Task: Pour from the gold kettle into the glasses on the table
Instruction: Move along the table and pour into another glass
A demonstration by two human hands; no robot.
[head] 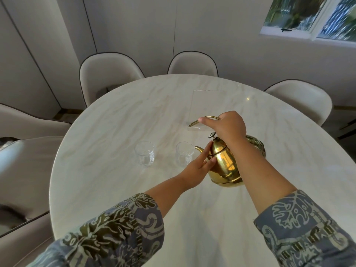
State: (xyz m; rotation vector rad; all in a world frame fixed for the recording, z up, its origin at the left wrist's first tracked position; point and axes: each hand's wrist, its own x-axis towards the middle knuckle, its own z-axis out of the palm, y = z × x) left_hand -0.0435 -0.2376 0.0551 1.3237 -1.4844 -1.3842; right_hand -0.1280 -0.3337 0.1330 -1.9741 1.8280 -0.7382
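Tilting gold kettle point(224, 164) beside two glasses point(184, 154), chairs point(107, 74) around

Polished gold metal kettle point(224, 164), clear glasses point(144, 156) — glossy marble-look table point(119, 122).

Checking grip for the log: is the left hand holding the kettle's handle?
No, the right hand grips the handle; the left hand rests flat against the gold kettle.

no readable text, labels or numbers
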